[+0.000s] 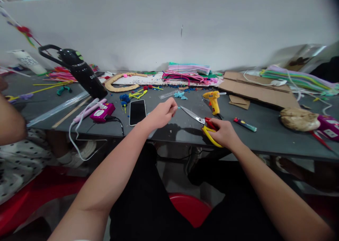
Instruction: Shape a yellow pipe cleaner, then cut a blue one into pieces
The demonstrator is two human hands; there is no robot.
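The right hand (224, 133) grips the yellow-handled scissors (203, 122) at center frame, blades lying on the worktop (265, 135). The left hand (161, 113) pinches a small teal piece (179, 107), too small to identify. Best keep the blades low and bring the piece to them steadily.

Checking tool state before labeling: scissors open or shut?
Shut. The scissors lie on the table with blades together as one point; the right hand holds the yellow-red handles.

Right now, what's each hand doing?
Left hand: closed, pinching a tiny turquoise piece.
Right hand: shut on yellow-handled metal scissors.
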